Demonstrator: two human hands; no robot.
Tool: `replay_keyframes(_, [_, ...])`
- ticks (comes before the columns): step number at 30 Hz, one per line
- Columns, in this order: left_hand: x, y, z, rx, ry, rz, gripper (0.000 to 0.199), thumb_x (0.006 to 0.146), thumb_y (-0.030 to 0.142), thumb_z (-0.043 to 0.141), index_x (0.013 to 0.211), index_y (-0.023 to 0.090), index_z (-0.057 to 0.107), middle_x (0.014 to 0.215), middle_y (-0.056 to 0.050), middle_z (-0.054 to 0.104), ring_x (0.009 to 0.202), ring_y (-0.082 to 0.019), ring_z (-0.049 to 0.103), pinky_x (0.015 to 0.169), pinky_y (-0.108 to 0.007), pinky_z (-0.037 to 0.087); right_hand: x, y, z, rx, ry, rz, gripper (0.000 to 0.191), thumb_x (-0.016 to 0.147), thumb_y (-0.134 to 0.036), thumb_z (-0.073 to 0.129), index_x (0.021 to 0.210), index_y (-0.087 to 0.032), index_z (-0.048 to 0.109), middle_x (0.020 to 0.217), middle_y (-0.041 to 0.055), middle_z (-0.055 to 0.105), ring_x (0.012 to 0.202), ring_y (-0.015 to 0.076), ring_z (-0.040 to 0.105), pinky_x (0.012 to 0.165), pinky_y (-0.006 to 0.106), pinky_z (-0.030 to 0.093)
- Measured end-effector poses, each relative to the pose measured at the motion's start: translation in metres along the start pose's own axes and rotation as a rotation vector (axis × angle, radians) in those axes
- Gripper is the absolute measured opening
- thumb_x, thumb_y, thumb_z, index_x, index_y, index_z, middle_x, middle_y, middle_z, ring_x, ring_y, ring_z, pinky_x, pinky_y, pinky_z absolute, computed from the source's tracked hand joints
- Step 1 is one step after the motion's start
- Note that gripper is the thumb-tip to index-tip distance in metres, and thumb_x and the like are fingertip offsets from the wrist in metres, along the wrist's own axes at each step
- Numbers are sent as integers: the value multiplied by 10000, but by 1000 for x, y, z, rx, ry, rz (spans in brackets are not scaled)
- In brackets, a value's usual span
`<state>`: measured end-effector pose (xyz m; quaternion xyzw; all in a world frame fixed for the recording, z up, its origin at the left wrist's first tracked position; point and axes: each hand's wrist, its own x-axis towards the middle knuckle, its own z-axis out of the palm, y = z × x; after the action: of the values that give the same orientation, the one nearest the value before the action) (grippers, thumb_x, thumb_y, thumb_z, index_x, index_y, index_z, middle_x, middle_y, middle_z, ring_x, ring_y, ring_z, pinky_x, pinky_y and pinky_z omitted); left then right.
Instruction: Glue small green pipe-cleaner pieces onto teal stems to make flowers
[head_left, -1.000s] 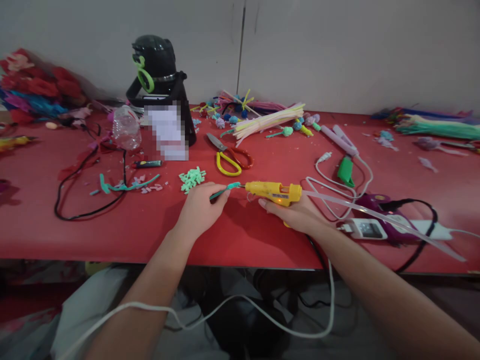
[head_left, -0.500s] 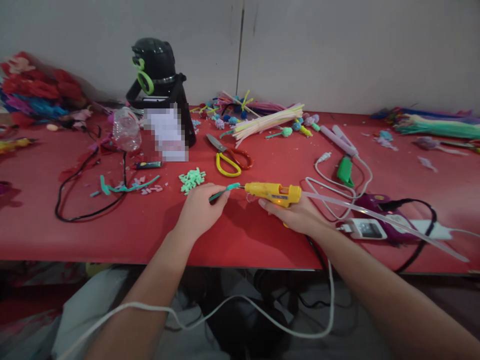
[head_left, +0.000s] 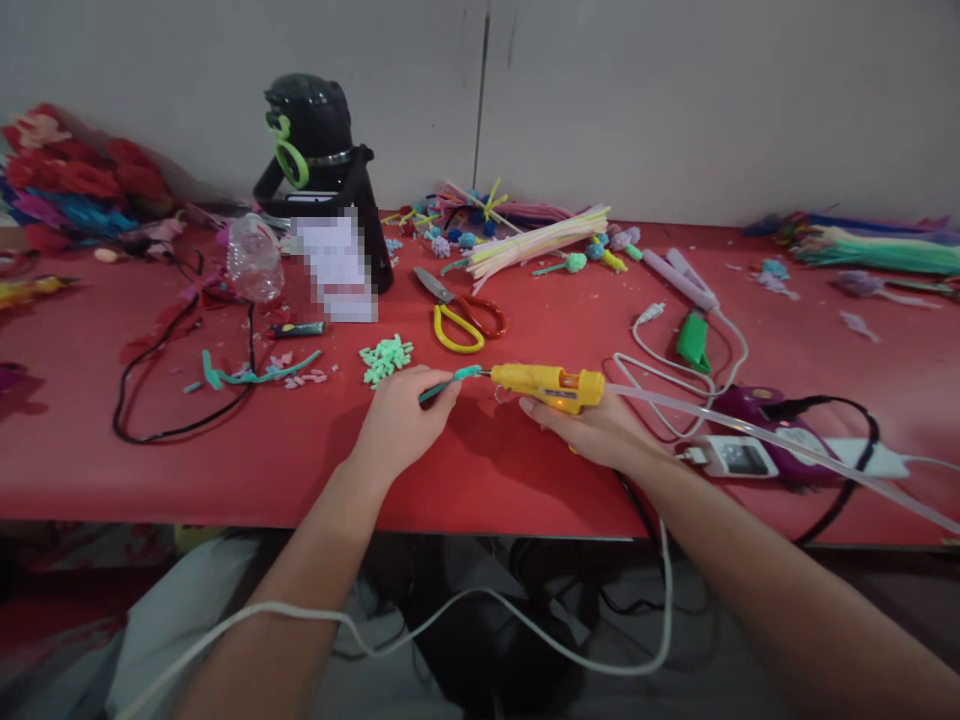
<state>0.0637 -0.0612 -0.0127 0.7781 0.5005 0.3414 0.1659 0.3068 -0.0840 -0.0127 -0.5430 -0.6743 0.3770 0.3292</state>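
Between its thumb and fingers my left hand (head_left: 409,415) pinches a green fuzzy stem (head_left: 466,372), whose tip points right. My right hand (head_left: 585,425) is wrapped round a yellow glue gun (head_left: 536,380) with a long clear glue stick (head_left: 720,418) in its back. The gun's nozzle is at the tip of the green stem; whether they touch is too small to tell. Just behind my left hand lies a pile of short mint-green pieces (head_left: 385,358). Scissors (head_left: 465,318) with one yellow and one red handle lie open beyond the gun.
On the red table (head_left: 465,480) stand a black bottle (head_left: 311,130) and a clear plastic bottle (head_left: 253,260). Pale stems (head_left: 536,245) lie at the back. A purple device (head_left: 679,280), cables and a power strip (head_left: 795,440) are on the right. A white cord (head_left: 480,595) crosses in front.
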Motion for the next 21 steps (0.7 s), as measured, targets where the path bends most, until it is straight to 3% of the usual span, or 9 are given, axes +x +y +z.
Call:
replay_keyframes(12, [-3,-3,-3,-39,22,-17,247,954,320,602,865,187,790,761,-20,730,681,-155,629,642,-268,452,2,2,1,1,34,44,321,868,-534,670,915,-229,757,620,23,644,580,172,587,489,269,462])
replay_keyframes(16, [-6,-5,-9,-95,69,-30,229,941,340,621,893,196,793,845,-26,774,767,-177,692,696,-272,505,4,7,-9,-5,112,201,432,820,-630,705,940,-220,772,712,45,712,587,162,611,489,256,468])
replay_keyframes(21, [-9,-17,-35,-47,146,-63,204,910,362,655,889,210,790,905,-29,801,835,-211,729,760,-300,539,6,1,-35,-153,216,340,567,757,-683,740,1088,-224,783,791,43,749,600,168,634,470,254,451])
